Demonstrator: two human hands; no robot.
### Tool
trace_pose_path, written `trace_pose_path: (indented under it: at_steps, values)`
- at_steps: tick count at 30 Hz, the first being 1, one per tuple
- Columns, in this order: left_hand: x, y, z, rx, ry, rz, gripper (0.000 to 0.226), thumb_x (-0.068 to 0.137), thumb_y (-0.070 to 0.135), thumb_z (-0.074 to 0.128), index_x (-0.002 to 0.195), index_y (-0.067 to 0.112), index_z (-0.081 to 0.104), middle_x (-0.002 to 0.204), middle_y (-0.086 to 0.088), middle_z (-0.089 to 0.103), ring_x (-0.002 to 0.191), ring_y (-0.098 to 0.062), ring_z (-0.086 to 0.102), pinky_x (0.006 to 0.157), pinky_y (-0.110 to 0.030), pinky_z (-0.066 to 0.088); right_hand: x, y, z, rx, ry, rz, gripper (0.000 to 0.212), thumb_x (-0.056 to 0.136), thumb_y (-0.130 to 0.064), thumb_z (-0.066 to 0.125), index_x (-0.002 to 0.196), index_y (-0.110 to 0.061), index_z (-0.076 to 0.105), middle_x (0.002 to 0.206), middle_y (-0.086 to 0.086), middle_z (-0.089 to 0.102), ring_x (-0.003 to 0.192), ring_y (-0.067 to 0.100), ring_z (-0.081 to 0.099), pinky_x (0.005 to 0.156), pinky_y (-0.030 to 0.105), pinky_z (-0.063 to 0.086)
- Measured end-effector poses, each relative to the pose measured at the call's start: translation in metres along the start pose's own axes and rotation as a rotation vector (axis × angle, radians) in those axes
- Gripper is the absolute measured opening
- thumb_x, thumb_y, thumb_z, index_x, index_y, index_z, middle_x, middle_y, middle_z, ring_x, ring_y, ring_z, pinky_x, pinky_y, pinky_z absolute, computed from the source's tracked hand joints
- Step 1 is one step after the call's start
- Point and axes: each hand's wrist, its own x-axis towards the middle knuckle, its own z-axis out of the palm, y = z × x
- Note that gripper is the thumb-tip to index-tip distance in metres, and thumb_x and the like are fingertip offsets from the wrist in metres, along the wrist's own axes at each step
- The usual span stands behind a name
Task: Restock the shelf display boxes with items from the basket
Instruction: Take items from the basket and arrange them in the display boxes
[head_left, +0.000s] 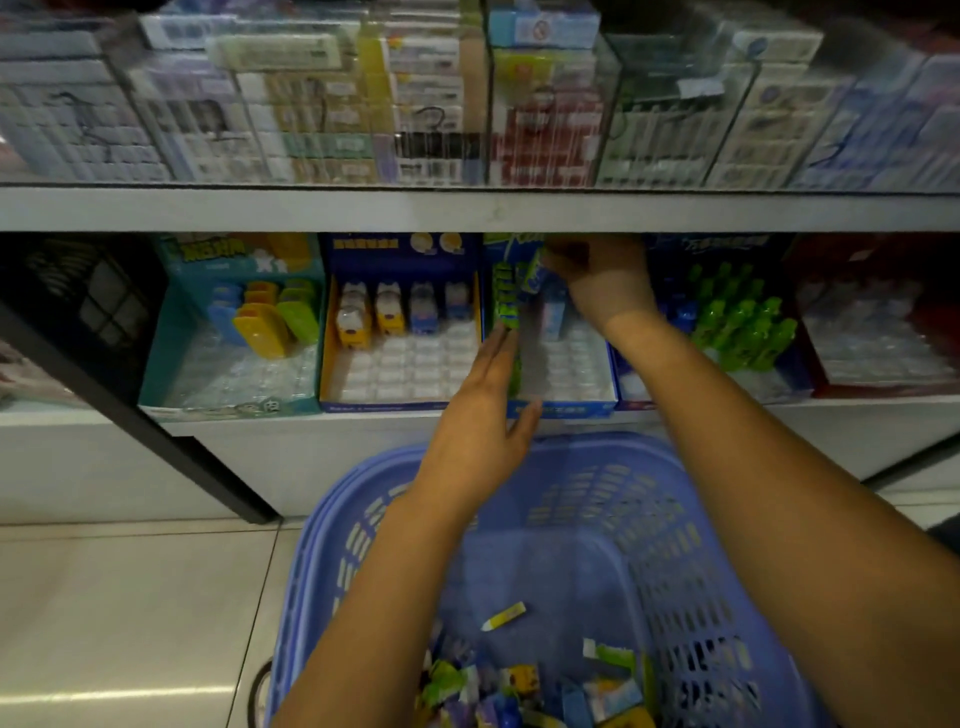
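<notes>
Shop shelving fills our view, with a grey shelf edge (467, 208) running across it and pale floor tiles (130, 597) below. Our right hand (605, 283) reaches in under that edge, its fingers curled and pinching a small green packet (536, 270) at the back of the blue display box (566, 408). Our left hand (483, 415) is flat with straight fingers, the fingertips touching the near end of a row of green packets (506, 301) that stands along the box's left wall. A white moulded tray (566, 364) lines the rest of that box.

Just to the left sits a yellow-edged display box (326, 364) with cat-eared items (374, 312) lined up at its back. Beyond it is a teal display box (156, 364) holding yellow, green and blue pieces (270, 322). To the right, bright green items (743, 327) crowd another blue box, and a red display box (810, 364) stands at the far end.

Under our forearms the blue plastic basket (675, 519) sits in front of the white shelf base (311, 457). Mixed small packets (519, 686) lie heaped at its near end, with one yellow piece (504, 616) apart from them.

Above the shelf edge, clear bins (311, 104) hold stacked cartons, too blurred to read. A black upright (130, 405) slants down at the left, with a black crate (93, 301) behind it.
</notes>
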Motion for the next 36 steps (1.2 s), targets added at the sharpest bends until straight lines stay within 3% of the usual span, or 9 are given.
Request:
trace_pose_path:
  at_steps: [4,13,18,20,22,25,28,32,36]
  values:
    - [-0.002,-0.006,0.005,0.028,0.005,0.026,0.073,0.098,0.026,0.051,0.153,0.024,0.003,0.160,0.012,-0.004,0.118,-0.007,0.034,0.088,-0.022,0.039,0.013,0.004,0.009,-0.178,-0.248,-0.039,0.018,0.087,0.000,0.055,0.093,0.013,0.066,0.103,0.026,0.066,0.100,0.036,0.061,0.091,0.042,0.046]
    - [0.001,-0.010,0.006,0.039,0.033,0.043,0.072,0.097,0.022,0.053,0.152,0.025,0.006,0.160,0.012,0.001,0.116,-0.009,0.032,0.089,-0.028,0.043,0.035,-0.008,0.008,-0.418,-0.472,0.076,0.027,0.088,-0.016,0.062,0.112,-0.003,0.065,0.123,0.011,0.060,0.112,0.028,0.056,0.097,0.036,0.047]
    - [0.001,-0.005,0.000,0.015,0.014,0.033,0.071,0.097,0.021,0.053,0.152,0.024,0.009,0.160,0.011,0.004,0.123,-0.006,0.035,0.095,-0.021,0.041,0.036,-0.009,0.011,-0.500,-0.462,0.112,0.030,0.089,-0.018,0.062,0.113,-0.002,0.062,0.121,0.013,0.060,0.111,0.028,0.056,0.092,0.031,0.047]
    - [-0.004,0.002,-0.003,-0.002,0.057,0.054,0.064,0.097,0.023,0.052,0.151,0.021,0.018,0.159,0.009,0.012,0.133,-0.003,0.030,0.099,-0.005,0.029,0.032,-0.013,0.008,-0.474,-0.440,0.115,0.029,0.090,-0.018,0.060,0.113,-0.002,0.062,0.122,0.013,0.061,0.111,0.027,0.057,0.095,0.033,0.048]
    - [-0.015,0.005,-0.004,-0.032,0.212,0.122,0.046,0.097,0.025,0.052,0.141,0.017,0.042,0.146,0.003,0.041,0.126,-0.002,0.040,0.096,-0.002,0.031,0.019,-0.017,0.000,-0.426,-0.357,0.069,0.026,0.090,-0.020,0.061,0.106,-0.001,0.067,0.114,0.012,0.066,0.104,0.025,0.060,0.091,0.032,0.050]
    - [-0.042,-0.008,0.008,-0.068,0.295,0.111,0.018,0.095,0.024,0.051,0.101,0.013,0.064,0.094,-0.002,0.066,0.082,-0.010,0.060,0.069,-0.023,0.047,-0.039,-0.016,-0.019,-0.207,-0.312,0.087,0.026,0.082,-0.031,0.071,0.080,-0.006,0.070,0.076,0.003,0.066,0.072,0.011,0.059,0.060,0.022,0.044]
    - [-0.063,-0.039,0.042,0.113,-0.127,-0.153,0.020,0.095,0.020,0.050,0.096,0.005,0.064,0.088,-0.015,0.068,0.082,-0.030,0.063,0.068,-0.037,0.045,-0.117,0.012,-0.014,-0.217,-0.714,0.201,0.030,0.078,-0.035,0.074,0.075,-0.005,0.071,0.069,0.009,0.068,0.061,0.014,0.058,0.056,0.022,0.044]
    - [-0.111,-0.083,0.088,0.387,-0.850,-0.358,0.037,0.098,0.022,0.046,0.130,0.005,0.053,0.136,-0.015,0.052,0.121,-0.030,0.051,0.097,-0.035,0.042,-0.192,0.079,0.024,-0.537,-1.249,0.458,0.027,0.090,-0.026,0.061,0.073,-0.005,0.060,0.075,0.016,0.056,0.066,0.030,0.052,0.073,0.034,0.046]
    - [-0.142,-0.104,0.103,0.408,-1.148,-0.454,0.057,0.091,0.026,0.061,0.141,0.008,0.040,0.142,-0.013,0.045,0.123,-0.031,0.050,0.098,-0.039,0.043,-0.242,0.131,0.041,-0.705,-1.497,0.554,0.013,0.095,-0.017,0.053,0.094,-0.005,0.056,0.095,0.025,0.048,0.079,0.025,0.043,0.078,0.037,0.037]
